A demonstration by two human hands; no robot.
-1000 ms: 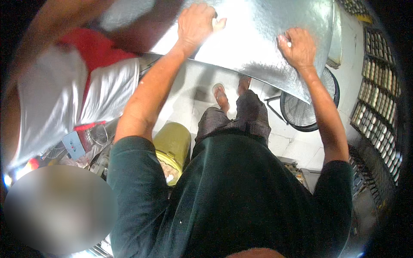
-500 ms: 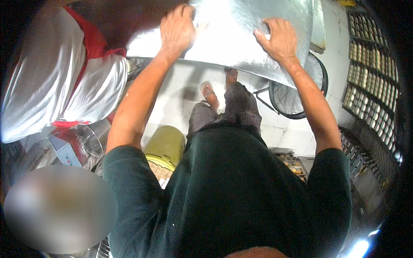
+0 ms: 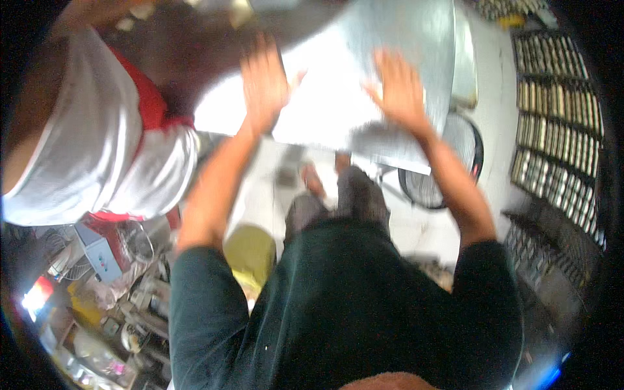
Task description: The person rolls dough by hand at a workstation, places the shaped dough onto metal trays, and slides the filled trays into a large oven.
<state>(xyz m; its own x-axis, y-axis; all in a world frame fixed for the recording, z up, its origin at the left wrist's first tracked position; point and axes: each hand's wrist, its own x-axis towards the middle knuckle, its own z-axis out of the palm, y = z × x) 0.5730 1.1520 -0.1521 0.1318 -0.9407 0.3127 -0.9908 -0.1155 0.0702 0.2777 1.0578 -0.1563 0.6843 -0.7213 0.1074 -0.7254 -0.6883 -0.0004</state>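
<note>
Both my hands are over a shiny metal tabletop (image 3: 325, 114). My left hand (image 3: 265, 88) lies palm down near the edge between the bright and dark parts of the surface, its fingers stretched out and the thumb apart. My right hand (image 3: 400, 91) is also palm down, fingers extended, further right on the metal. A small pale bit shows beside its thumb and at its outer edge; the blur hides what it is. Whatever is under either palm cannot be seen.
Close on my left stands a person in a white shirt (image 3: 84, 149) with red cloth. Pale lumps (image 3: 239, 12) lie across the table. A round black fan (image 3: 435, 166) is below its right side. Racks of filled trays (image 3: 556, 107) line the right. A yellow-green bin (image 3: 250, 253) stands by my legs.
The view has shifted, so the table and both hands sit lower in it. My fingers, curled before, are now straighter. More pale lumps show at the top left.
</note>
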